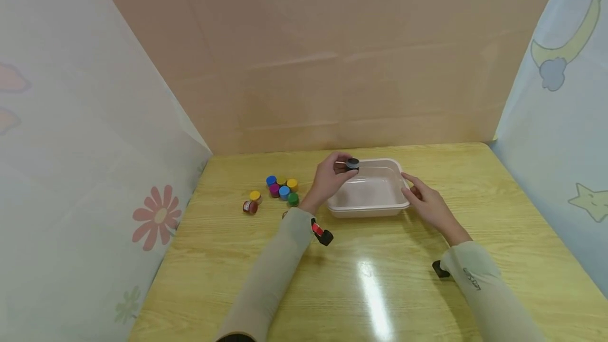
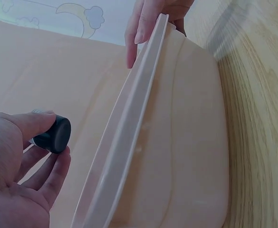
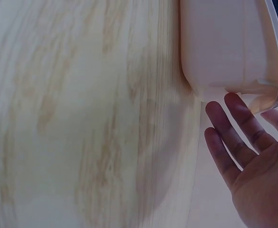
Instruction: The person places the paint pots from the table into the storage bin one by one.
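Note:
A small jar with a dark lid (image 1: pixel 352 163) (image 2: pixel 55 134) is pinched between the thumb and fingers of the left hand (image 1: pixel 329 177) (image 2: pixel 16 161), above the far-left part of a pale pink tray (image 1: pixel 368 212) (image 2: pixel 191 133) (image 3: pixel 224 42). At the tray's right end, the right hand (image 1: pixel 429 206) (image 2: pixel 153 19) (image 3: pixel 264 175) holds the rim, with thumb and index finger over it and the other fingers outside, below the rim. Inside the tray no object shows in the head view.
Left of the tray, several small jars stand in a loose group, among them a blue-lidded one (image 1: pixel 271 180), a purple one (image 1: pixel 274 189) and a green one (image 1: pixel 293 199). A red jar (image 1: pixel 250 207) lies tilted beside a yellow-lidded jar (image 1: pixel 255 196). Another small item is partly hidden by the left wrist.

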Motion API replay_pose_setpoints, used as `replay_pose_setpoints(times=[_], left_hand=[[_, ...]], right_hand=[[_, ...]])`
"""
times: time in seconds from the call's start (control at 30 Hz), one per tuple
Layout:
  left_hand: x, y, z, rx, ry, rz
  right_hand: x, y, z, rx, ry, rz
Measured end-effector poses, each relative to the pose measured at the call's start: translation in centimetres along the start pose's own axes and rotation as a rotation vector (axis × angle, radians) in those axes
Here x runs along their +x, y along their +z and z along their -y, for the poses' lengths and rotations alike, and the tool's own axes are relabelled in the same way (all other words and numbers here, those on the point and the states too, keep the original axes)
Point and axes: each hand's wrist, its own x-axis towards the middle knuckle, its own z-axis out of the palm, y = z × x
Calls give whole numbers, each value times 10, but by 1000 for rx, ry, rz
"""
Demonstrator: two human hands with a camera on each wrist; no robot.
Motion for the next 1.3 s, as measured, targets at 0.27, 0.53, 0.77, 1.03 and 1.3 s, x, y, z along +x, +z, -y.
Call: replay_pose_setpoints(times=[0.27, 0.53, 0.77, 1.03, 1.3], left_hand=[[14, 13, -4, -6, -18, -11], [19, 23, -3, -11, -58, 17], [28, 38, -8, 15, -47, 69], [37, 53, -6, 52, -32, 75], [33, 60, 4, 38, -109, 46]], right_hand=[[0, 1, 0, 5, 5, 4], [1, 10, 3, 32, 8, 0], [0, 4, 4, 10, 17, 2], [-2, 4, 1, 11, 4, -13], [-1, 9, 0, 26, 13, 2]])
